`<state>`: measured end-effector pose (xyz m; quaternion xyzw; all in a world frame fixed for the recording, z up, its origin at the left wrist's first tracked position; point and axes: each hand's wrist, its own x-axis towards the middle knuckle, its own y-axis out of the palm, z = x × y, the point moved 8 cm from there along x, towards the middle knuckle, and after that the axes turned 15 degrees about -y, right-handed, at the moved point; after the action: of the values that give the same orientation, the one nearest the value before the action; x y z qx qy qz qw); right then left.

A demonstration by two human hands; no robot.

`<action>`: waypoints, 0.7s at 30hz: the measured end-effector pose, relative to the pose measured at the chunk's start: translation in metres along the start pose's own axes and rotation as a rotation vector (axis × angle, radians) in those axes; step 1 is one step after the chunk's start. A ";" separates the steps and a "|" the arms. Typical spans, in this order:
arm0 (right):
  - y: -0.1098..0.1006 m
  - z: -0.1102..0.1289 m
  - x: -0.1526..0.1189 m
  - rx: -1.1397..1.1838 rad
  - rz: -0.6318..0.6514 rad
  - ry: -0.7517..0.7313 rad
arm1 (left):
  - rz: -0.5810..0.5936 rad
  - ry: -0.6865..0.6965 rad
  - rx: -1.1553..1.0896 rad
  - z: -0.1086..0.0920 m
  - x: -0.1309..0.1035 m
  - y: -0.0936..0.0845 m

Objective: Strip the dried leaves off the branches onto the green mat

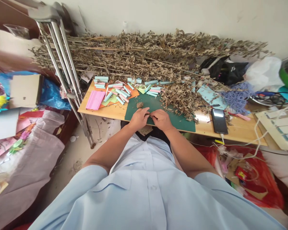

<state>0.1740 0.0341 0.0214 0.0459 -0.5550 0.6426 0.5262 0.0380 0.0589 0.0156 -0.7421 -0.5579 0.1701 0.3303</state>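
Note:
My left hand (139, 118) and my right hand (161, 119) meet at the front edge of a green cutting mat (186, 126). Fingers of both are pinched together, with a small dark scrap that looks like dried leaf between the fingertips; most of it is hidden. Just beyond my left hand a small brown clump of dried plant (140, 104) rests on the mat. A heap of crumpled dried leaves (180, 97) covers the mat's back right part, apart from my right hand.
Long dried leafy stalks (134, 52) lie along the wall. Rolled paper tubes (122, 94) and a pink sheet (95, 100) lie on the left of the wooden table (120, 113). On the right are a phone (219, 120), blue cord (237, 95) and a power strip (278, 127). Crutches (67, 64) stand at left.

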 end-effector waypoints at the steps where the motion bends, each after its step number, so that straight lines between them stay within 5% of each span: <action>1: 0.000 0.000 0.000 0.003 0.000 -0.004 | -0.004 0.004 0.000 0.001 -0.001 -0.003; 10: 0.000 0.000 0.001 0.008 0.006 0.010 | 0.015 0.118 0.152 0.006 -0.005 -0.011; 21: 0.000 -0.001 0.001 -0.011 0.007 0.027 | -0.079 -0.011 0.170 0.013 0.003 -0.013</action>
<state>0.1741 0.0350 0.0218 0.0325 -0.5518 0.6418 0.5316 0.0215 0.0682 0.0155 -0.6880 -0.5719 0.2076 0.3955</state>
